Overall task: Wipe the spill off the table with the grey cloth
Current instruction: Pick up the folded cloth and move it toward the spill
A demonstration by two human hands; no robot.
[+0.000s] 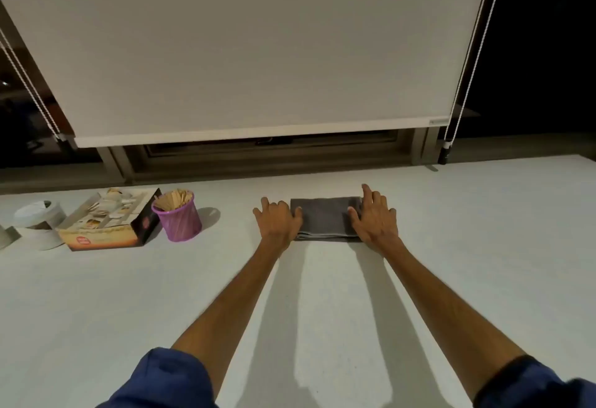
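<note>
A folded grey cloth (325,219) lies flat on the white table (451,262), far from me near the window. My left hand (279,219) rests at the cloth's left end, its thumb on the fabric and fingers spread on the table. My right hand (374,215) lies flat over the cloth's right end with fingers spread. Neither hand has the cloth lifted. I see no spill on the table surface.
A purple cup of wooden sticks (178,215) stands left of my hands. Beside it lies an open cardboard box (109,222) and a white tape roll (38,219). A lowered roller blind (245,53) and window frame run behind the table.
</note>
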